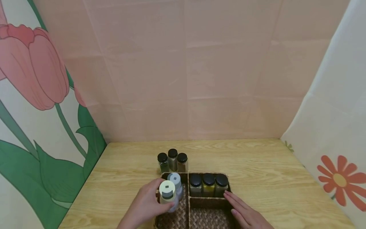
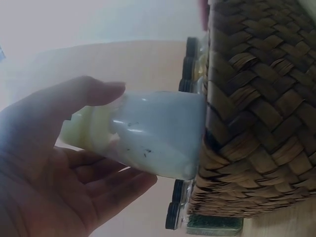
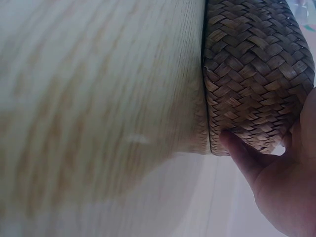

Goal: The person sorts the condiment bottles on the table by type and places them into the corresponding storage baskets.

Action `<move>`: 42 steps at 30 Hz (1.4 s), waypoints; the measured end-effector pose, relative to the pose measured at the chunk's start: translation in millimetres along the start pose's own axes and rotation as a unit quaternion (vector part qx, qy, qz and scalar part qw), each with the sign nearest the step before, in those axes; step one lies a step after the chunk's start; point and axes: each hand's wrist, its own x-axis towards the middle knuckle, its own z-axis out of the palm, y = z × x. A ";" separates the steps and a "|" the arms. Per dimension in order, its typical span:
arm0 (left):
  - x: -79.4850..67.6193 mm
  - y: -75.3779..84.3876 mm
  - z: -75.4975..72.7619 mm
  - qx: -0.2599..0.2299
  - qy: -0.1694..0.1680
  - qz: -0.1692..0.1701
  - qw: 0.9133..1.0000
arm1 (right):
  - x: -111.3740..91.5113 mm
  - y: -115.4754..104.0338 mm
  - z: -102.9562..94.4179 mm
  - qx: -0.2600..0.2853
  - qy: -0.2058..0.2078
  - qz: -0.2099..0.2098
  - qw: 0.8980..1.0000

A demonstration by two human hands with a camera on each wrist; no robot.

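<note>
My left hand [image 1: 145, 202] grips a whitish bottle with a pale yellow cap [image 1: 167, 188], its thumb on one side and fingers on the other. The bottle is over the left compartment of a woven brown basket [image 1: 188, 201]. In the left wrist view, the bottle's pale body [image 2: 158, 133] appears beside the basket's woven wall [image 2: 261, 98]. Just behind it in that compartment stands a second bottle with a whitish-blue cap [image 1: 175, 179]. My right hand [image 1: 248, 214] rests with extended fingers against the basket's right side. A digit [image 3: 242, 155] touches the outer wall in the right wrist view.
Three black-capped jars [image 1: 208, 184] stand in a row in the basket's back right compartment. Behind the basket, three more black-capped jars [image 1: 172, 160] are on the wooden table [image 1: 128, 165]. A pink cloth [image 1: 186, 70] hangs at the back, with flowered cloths at both sides.
</note>
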 end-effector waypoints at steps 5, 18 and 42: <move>0.7 -3.9 3.0 -0.008 -0.024 0.003 1.000 | 0.3 -0.9 -0.8 0.007 -0.007 0.005 1.000; 4.5 -11.7 11.6 0.000 -0.034 0.000 0.999 | 0.9 -4.6 -4.8 0.018 -0.035 0.029 0.999; 8.9 -21.9 22.0 -0.002 -0.085 -0.036 0.996 | 0.3 -1.3 -1.5 0.006 -0.008 0.006 1.000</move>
